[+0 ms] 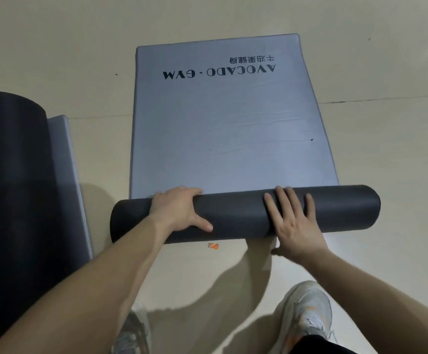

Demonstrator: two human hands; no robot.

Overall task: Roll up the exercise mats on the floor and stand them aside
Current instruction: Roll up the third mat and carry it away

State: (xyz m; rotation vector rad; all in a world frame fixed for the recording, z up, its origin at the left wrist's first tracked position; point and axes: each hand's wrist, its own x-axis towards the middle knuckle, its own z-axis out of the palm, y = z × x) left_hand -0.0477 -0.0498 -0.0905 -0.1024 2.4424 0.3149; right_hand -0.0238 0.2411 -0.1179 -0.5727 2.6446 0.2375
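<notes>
A grey exercise mat (223, 129) with "AVOCADO · GYM" printed on it lies flat on the floor, stretching away from me. Its near end is rolled into a dark tube (235, 213) lying crosswise. My left hand (179, 209) curls over the left part of the roll, thumb on the near side. My right hand (293, 221) rests flat on the right part, fingers spread. A second mat (10, 200), dark side up and partly rolled, lies at the far left with a grey strip showing along its right edge.
The floor (386, 149) is pale beige with a seam line at the right. A small orange scrap (213, 246) lies just under the roll. My two light sneakers (307, 310) stand close behind the roll at the bottom.
</notes>
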